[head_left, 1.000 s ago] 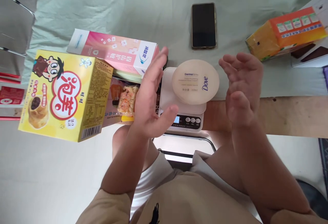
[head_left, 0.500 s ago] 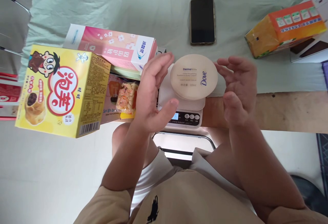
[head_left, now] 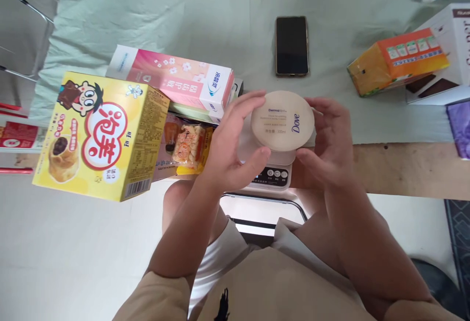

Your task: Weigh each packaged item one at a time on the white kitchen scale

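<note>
Pale green cloth over the table [head_left: 404,169], cream jar parked on a little scale.
Both hands, left hand [head_left: 235,149] and right hand [head_left: 328,140], cup the round Dove jar [head_left: 282,119] by its rim, fingers curled snug, sitting on the kitchen scale [head_left: 270,174]. Looks rigid, smooth, probably slippery, so sides are the grip. Scale readout's hidden by my thumb; yellow snack box [head_left: 99,135] and phone [head_left: 292,45] sit further out.

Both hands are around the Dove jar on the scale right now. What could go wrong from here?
1. The left hand and right hand clasp the cream jar at its sides; pressing or tugging could shift the small scale, which sits at the table edge.
2. The left hand is close to the snack packet and pink box; an outward move might knock them.
3. The left thumb covers part of the scale's display.
</note>
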The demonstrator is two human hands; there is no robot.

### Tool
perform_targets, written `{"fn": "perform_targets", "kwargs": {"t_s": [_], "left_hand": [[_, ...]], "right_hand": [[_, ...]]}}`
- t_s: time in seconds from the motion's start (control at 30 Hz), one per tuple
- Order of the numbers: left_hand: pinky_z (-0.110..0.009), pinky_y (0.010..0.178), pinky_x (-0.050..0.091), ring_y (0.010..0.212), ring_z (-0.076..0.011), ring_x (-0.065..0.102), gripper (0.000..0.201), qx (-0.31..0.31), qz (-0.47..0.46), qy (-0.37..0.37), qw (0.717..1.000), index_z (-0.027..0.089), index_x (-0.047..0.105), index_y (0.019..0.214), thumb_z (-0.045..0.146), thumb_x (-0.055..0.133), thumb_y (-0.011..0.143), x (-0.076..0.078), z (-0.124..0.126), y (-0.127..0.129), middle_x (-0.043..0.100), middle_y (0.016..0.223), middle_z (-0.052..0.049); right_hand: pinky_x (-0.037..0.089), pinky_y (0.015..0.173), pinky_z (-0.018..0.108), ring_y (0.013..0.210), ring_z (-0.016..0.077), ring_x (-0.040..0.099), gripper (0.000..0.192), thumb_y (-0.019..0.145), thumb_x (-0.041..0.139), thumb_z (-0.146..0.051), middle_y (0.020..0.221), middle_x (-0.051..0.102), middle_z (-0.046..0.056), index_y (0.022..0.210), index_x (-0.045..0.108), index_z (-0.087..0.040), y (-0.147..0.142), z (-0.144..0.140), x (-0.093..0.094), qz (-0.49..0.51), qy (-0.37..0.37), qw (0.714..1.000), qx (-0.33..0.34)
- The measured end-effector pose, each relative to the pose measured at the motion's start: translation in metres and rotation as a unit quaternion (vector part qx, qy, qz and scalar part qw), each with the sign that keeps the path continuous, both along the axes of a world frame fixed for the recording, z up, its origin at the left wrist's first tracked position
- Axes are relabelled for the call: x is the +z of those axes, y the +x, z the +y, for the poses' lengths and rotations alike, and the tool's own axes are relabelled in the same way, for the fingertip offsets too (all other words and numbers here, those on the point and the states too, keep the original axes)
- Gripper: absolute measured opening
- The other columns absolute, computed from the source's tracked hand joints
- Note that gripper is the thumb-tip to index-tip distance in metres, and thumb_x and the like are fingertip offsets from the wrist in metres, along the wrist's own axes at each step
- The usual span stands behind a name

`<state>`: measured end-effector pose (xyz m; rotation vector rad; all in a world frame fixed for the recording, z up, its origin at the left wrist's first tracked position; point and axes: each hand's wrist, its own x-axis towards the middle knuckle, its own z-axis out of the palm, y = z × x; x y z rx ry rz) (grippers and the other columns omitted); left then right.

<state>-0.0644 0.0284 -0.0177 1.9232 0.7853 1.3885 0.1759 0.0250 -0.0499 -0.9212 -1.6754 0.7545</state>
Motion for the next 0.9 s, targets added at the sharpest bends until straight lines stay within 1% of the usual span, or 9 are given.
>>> {"fn": "perform_targets", "kwargs": {"t_s": [0.1,0.2,0.27,0.4,0.5,0.63,0.77,0.83,0.9], "left_hand": [[-0.052,0.129,0.051,0.153,-0.0359,0.057,0.061,-0.001,-0.009,-0.004,1.000,0.024,0.054,0.153,0.052,0.065,0.101,0.007,-0.003,0.003,0.058,0.160,-0.017],[-0.053,0.129,0.050,0.153,-0.0369,0.056,0.055,0.007,0.022,0.010,1.000,0.020,0.054,0.149,0.049,0.063,0.103,0.011,-0.006,0.006,0.059,0.159,-0.021],[-0.056,0.132,0.046,0.157,-0.0381,0.053,0.055,0.010,0.049,0.027,0.998,0.018,0.053,0.148,0.046,0.062,0.103,0.011,-0.007,0.007,0.057,0.160,-0.023],[-0.062,0.135,0.040,0.163,-0.0405,0.044,0.052,0.016,0.075,0.024,0.997,0.020,0.050,0.149,0.040,0.059,0.102,0.010,-0.012,0.008,0.055,0.164,-0.020],[-0.061,0.134,0.040,0.162,-0.0409,0.045,0.053,0.015,0.062,0.024,0.998,0.018,0.051,0.148,0.041,0.059,0.102,0.012,-0.016,0.008,0.054,0.164,-0.023],[-0.057,0.132,0.044,0.155,-0.0372,0.053,0.050,0.041,0.033,0.041,0.998,0.019,0.054,0.145,0.042,0.059,0.101,0.016,-0.015,0.007,0.057,0.156,-0.022],[-0.048,0.114,0.059,0.129,-0.0315,0.068,0.042,0.069,-0.031,0.081,0.994,0.015,0.063,0.131,0.041,0.065,0.098,0.020,-0.011,0.003,0.066,0.133,-0.019],[-0.040,0.096,0.064,0.107,-0.0251,0.072,0.030,0.060,-0.071,0.080,0.992,0.016,0.066,0.121,0.035,0.065,0.098,0.022,-0.009,0.002,0.071,0.114,-0.014],[-0.033,0.079,0.063,0.087,-0.0194,0.072,0.018,0.039,-0.097,0.062,0.993,0.017,0.067,0.111,0.028,0.064,0.097,0.023,-0.007,0.003,0.072,0.095,-0.007]], "right_hand": [[0.056,0.120,0.062,0.143,0.0347,0.061,0.096,0.076,0.089,-0.063,0.157,0.054,0.008,0.158,0.043,-0.042,-0.003,0.000,0.006,-0.039,0.014,0.999,-0.006],[0.061,0.110,0.060,0.133,0.0340,0.066,0.098,0.074,0.091,-0.061,0.157,0.054,0.008,0.157,0.043,-0.042,-0.009,-0.002,0.017,-0.070,-0.002,0.997,-0.034],[0.059,0.112,0.062,0.133,0.0350,0.065,0.101,0.072,0.092,-0.064,0.156,0.055,0.009,0.157,0.043,-0.042,-0.013,-0.003,0.026,-0.091,-0.017,0.995,-0.033],[0.051,0.125,0.064,0.148,0.0366,0.057,0.096,0.074,0.091,-0.064,0.158,0.056,0.005,0.156,0.045,-0.044,-0.020,-0.003,0.040,-0.143,-0.002,0.989,-0.027],[0.059,0.113,0.063,0.137,0.0359,0.066,0.092,0.074,0.092,-0.062,0.151,0.062,0.005,0.153,0.049,-0.045,-0.028,-0.006,0.044,-0.178,-0.005,0.983,-0.055],[0.060,0.106,0.067,0.126,0.0373,0.069,0.086,0.073,0.088,-0.070,0.141,0.066,0.005,0.148,0.053,-0.048,-0.033,-0.005,0.044,-0.149,-0.017,0.982,-0.112],[0.060,0.110,0.061,0.131,0.0353,0.067,0.085,0.072,0.089,-0.066,0.142,0.064,0.005,0.146,0.053,-0.045,-0.030,0.028,0.059,-0.127,0.000,0.982,-0.136],[0.057,0.115,0.061,0.133,0.0350,0.066,0.084,0.069,0.092,-0.058,0.142,0.064,0.006,0.143,0.054,-0.041,-0.031,0.059,0.072,-0.154,0.031,0.979,-0.131],[0.058,0.113,0.059,0.130,0.0336,0.067,0.087,0.062,0.095,-0.046,0.144,0.065,0.004,0.138,0.055,-0.038,-0.040,0.096,0.083,-0.192,0.026,0.974,-0.114]]}}
